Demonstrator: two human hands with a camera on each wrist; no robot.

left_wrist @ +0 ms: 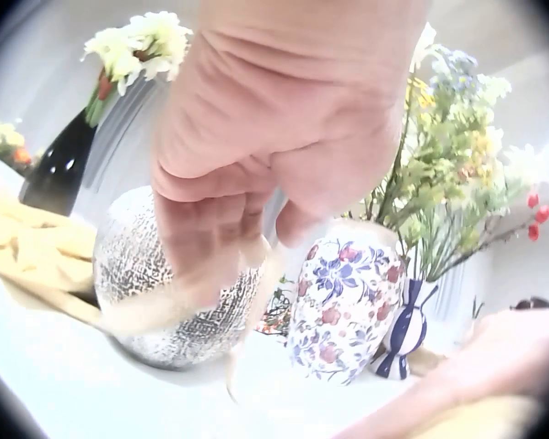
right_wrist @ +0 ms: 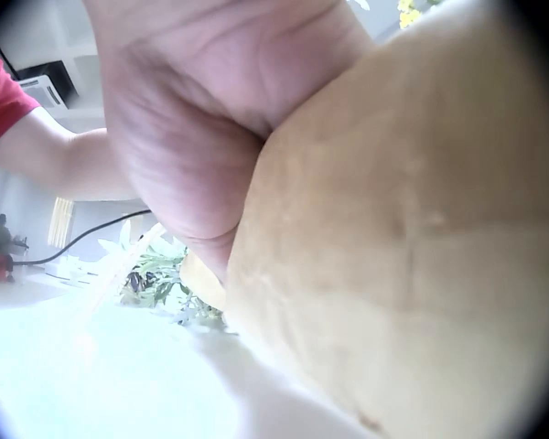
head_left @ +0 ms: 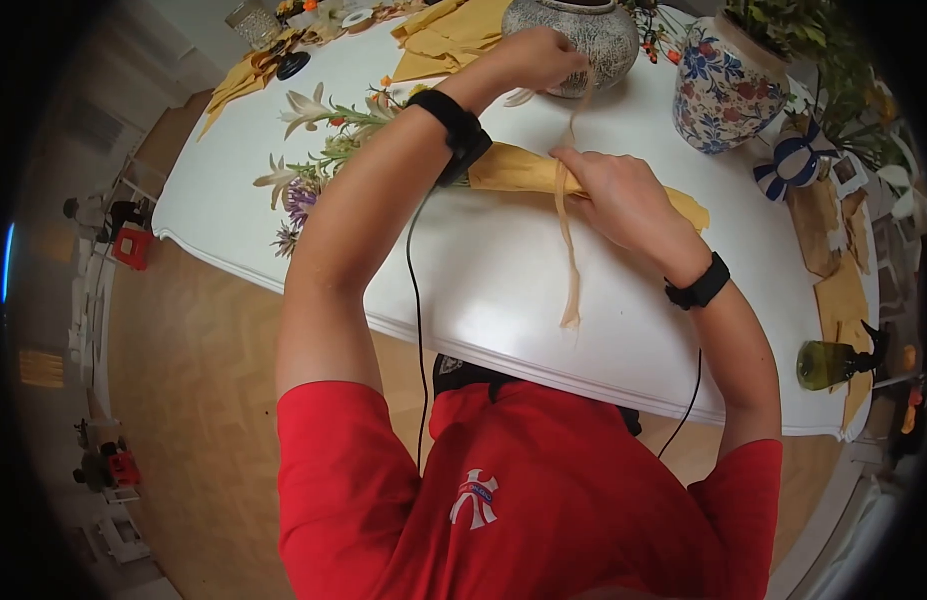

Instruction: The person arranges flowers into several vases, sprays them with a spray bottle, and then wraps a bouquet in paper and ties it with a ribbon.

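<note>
- One pale tan ribbon (head_left: 566, 235) crosses the yellow-brown paper wrap (head_left: 514, 170) of a bouquet, with one end hanging down over the white table (head_left: 484, 290)
- Left hand (head_left: 542, 60): raised near the speckled grey vase (head_left: 609, 40), fingers bent together, pinching the upper part of the ribbon; its fingertips are blurred in the left wrist view
- Right hand (head_left: 629, 195): closed round the paper wrap, the thumb beside the spot where the ribbon crosses it
- The wrap lies sideways above the table, its narrow end sticking out past the right hand, its other end partly hidden by the left forearm
- White lilies (head_left: 306, 108) and a purple flower (head_left: 302, 198) show beyond that forearm, on the far side from the right hand
- Beyond the right hand stands a floral-patterned vase (head_left: 724, 95) with greenery, and just beside it a blue-and-white striped vase (head_left: 796, 165)
- Sheets of yellow paper (head_left: 444, 45) lie at the far side of the table, near the speckled vase
- At the table's right edge is a green spray bottle (head_left: 822, 366)
</note>
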